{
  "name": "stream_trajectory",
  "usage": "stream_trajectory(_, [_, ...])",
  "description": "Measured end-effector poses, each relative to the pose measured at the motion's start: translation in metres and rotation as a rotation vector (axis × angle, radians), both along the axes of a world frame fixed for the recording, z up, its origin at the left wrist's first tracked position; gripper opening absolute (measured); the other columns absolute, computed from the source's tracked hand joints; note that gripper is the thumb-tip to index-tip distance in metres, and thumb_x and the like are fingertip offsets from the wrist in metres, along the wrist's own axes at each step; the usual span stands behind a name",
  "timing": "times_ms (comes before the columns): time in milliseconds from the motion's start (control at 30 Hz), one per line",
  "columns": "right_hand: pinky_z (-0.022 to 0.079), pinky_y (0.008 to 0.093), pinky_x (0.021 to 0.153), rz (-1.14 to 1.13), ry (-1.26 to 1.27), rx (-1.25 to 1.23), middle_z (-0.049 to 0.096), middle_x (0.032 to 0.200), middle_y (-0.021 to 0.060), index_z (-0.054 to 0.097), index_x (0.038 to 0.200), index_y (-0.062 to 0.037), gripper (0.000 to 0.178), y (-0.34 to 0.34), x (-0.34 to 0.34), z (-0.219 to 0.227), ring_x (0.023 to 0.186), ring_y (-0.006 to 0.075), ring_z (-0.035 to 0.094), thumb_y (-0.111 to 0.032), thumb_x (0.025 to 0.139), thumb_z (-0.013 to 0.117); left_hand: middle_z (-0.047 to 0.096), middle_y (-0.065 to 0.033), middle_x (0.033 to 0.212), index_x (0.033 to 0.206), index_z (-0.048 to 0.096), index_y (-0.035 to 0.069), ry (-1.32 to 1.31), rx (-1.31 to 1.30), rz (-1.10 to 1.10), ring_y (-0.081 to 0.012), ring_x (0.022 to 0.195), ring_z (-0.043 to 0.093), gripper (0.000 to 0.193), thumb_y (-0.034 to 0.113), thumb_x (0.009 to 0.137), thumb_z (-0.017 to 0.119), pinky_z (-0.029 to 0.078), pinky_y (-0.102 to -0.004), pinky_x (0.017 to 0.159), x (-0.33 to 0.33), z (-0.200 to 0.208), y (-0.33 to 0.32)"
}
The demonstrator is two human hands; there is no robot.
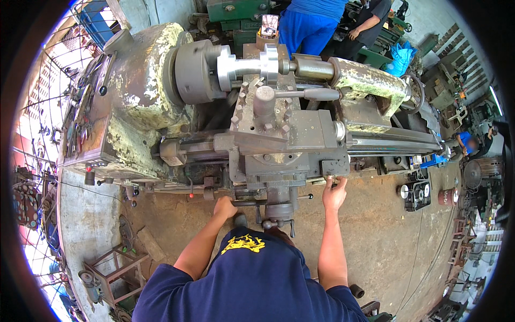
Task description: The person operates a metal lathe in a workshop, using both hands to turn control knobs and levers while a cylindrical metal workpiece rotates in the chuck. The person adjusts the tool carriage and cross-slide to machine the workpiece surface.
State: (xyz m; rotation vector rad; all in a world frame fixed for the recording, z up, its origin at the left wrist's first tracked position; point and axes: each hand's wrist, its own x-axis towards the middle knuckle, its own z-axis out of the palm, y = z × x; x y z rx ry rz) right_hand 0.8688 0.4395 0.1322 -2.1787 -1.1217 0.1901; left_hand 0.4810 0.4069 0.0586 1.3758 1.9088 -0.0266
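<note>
Head view: left hand (225,206) grasps a dark bar (249,203), outstretched right hand (335,193) meets a plate (335,167), grip unclear

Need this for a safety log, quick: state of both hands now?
Left hand: closed on a dark, straight metal bar.
Right hand: fingers curled at the dark, rectangular metal plate's lower edge; grip cannot be told.

Grey metal lathe bed (394,143), worn pale-green headstock (142,70) at left, grey carriage (272,162) midway, pale-green tailstock (370,80) at right
</note>
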Motion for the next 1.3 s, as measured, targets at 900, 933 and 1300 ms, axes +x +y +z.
stream_trajectory(900, [0.049, 0.0511, 0.065, 0.023, -0.058, 0.046, 0.068, 0.084, 0.0222, 0.055, 0.108, -0.0075, 0.032, 0.000, 0.006, -0.015, 0.074, 0.0428, 0.066, -0.030, 0.091, 0.069, 0.067, -0.0250, 0.116, 0.112, 0.071, 0.003, 0.039, 0.008, -0.072, -0.0395, 0.113, 0.061, 0.040, 0.018, 0.075, 0.068, 0.049, -0.0436, 0.100, 0.004, 0.002, 0.000])
stream_trajectory(933, [0.049, 0.0511, 0.065, 0.023, -0.037, 0.023, 0.068, 0.085, 0.0223, 0.055, 0.108, -0.0073, 0.032, 0.000, 0.007, -0.015, 0.074, 0.0428, 0.066, -0.030, 0.091, 0.069, 0.067, -0.0248, 0.115, 0.112, 0.071, 0.003, 0.047, 0.005, -0.075, -0.0396, 0.113, 0.061, 0.040, 0.018, 0.076, 0.068, 0.049, -0.0437, 0.100, 0.005, 0.001, 0.000])
stream_trajectory(1300, [0.048, 0.0538, 0.068, -0.006, 0.021, -0.020, 0.064, 0.082, 0.0255, 0.052, 0.106, -0.0067, 0.033, 0.000, 0.003, -0.006, 0.078, 0.0479, 0.063, -0.029, 0.090, 0.070, 0.068, -0.0229, 0.116, 0.111, 0.073, 0.004, 0.053, 0.055, -0.052, -0.0369, 0.115, 0.062, 0.039, 0.017, 0.074, 0.068, 0.050, -0.0423, 0.100, 0.005, -0.011, -0.002])
